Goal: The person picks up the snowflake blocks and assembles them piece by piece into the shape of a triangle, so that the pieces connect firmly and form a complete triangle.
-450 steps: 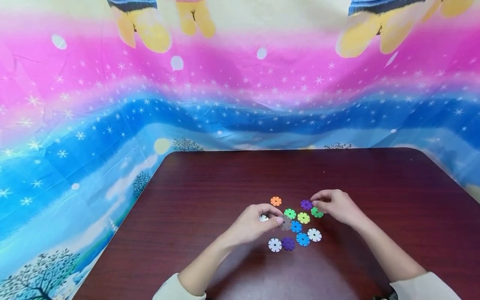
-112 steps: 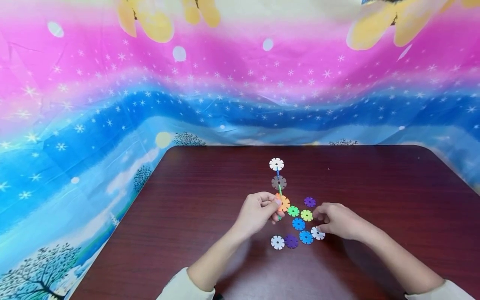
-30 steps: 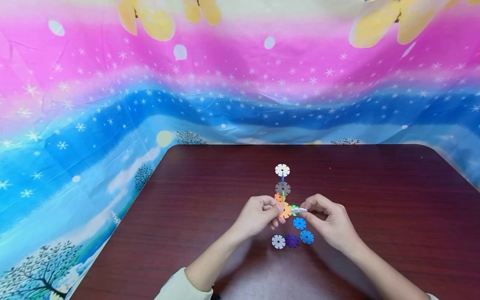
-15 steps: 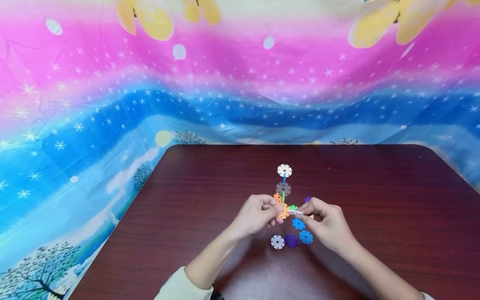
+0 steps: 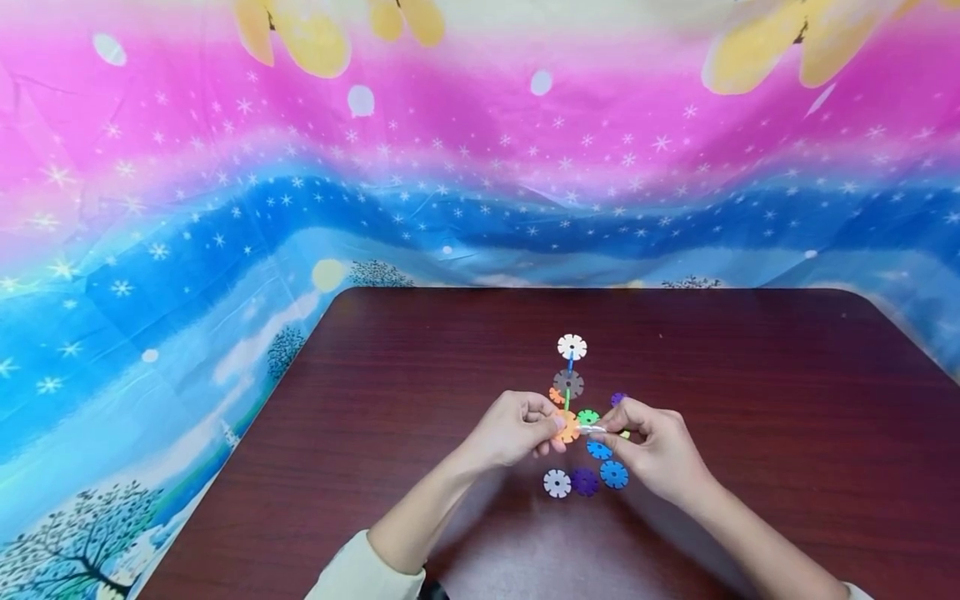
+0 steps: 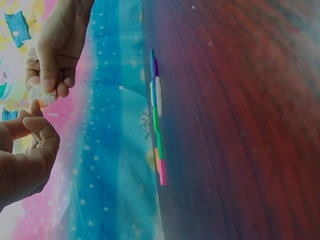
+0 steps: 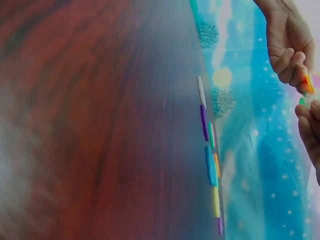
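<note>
My left hand (image 5: 513,429) pinches an orange notched disc (image 5: 570,427), the near end of a chain held over the table. Linked beyond it are a green disc (image 5: 567,401) seen edge-on, a grey disc (image 5: 568,383), a blue disc (image 5: 570,363) edge-on and a white disc (image 5: 572,347) at the far end. Between thumb and fingers, my right hand (image 5: 652,446) pinches another white disc (image 5: 592,430), turned edge-on, its tip right at the orange disc's right edge. In the left wrist view, this white disc (image 6: 37,94) shows between both hands' fingertips, above table level.
Loose discs lie flat on the dark red table (image 5: 420,358): white (image 5: 557,483), purple (image 5: 585,482), two blue (image 5: 613,475), green (image 5: 588,417), another orange (image 5: 556,395) and another purple (image 5: 618,399). A yellow disc (image 5: 625,433) is mostly hidden by the right hand. A printed cloth (image 5: 480,192) hangs behind.
Since 15 seconds ago, the discs have been linked into a chain. The right hand has lifted a white disc off the table and brought it left against the orange disc.
</note>
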The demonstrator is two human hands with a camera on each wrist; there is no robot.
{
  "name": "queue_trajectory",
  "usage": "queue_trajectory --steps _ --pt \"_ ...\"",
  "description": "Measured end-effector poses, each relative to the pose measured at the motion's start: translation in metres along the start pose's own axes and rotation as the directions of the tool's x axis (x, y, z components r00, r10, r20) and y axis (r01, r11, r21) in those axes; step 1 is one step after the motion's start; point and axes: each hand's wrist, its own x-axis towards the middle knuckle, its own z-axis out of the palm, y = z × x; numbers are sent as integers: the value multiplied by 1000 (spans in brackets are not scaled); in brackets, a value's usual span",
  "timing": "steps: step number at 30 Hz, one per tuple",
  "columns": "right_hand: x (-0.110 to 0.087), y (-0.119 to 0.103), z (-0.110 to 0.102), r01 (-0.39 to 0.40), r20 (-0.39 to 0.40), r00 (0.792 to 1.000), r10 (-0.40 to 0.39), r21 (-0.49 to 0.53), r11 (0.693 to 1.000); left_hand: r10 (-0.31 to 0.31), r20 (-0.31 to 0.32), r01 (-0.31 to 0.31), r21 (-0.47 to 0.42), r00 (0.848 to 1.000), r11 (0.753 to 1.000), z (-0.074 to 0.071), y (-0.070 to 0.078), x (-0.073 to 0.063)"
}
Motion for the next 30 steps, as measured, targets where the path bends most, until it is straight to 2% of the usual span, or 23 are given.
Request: queue_trajectory --steps 4,7,12,15,17,21,25,27,30 --pt "2 -1 1 46 -24 999 -48 -89 995 9 -15 -9 -11 1000 1000 2 0 2" --pt "5 -3 -2 39 1 999 -39 -106 994 5 -15 -5 -24 1000 1000 3 0 3" --pt "9 -3 -10 -43 123 991 51 -71 997 -3 1 3 -22 1000 1000 2 1 3" --pt "11 0 -17 -107 210 970 121 -75 991 8 -9 -8 -8 1000 1000 -1 2 3" --pt "12 4 -21 -145 239 956 171 -119 982 12 -20 -12 -1 1000 1000 -3 2 3" --pt "14 18 -30 -174 209 949 235 -275 946 4 -28 -4 -13 1000 1000 -8 3 3" --pt "18 38 -36 -188 195 936 293 -425 885 2 -36 -2 1 999 1000 -11 3 2" --pt "20 49 -39 -203 218 914 343 -485 850 3 -42 -3 -3 999 1000 -12 3 2" --pt "23 64 -42 -222 275 860 429 -555 801 7 -48 -7 0 999 1000 -12 3 1"
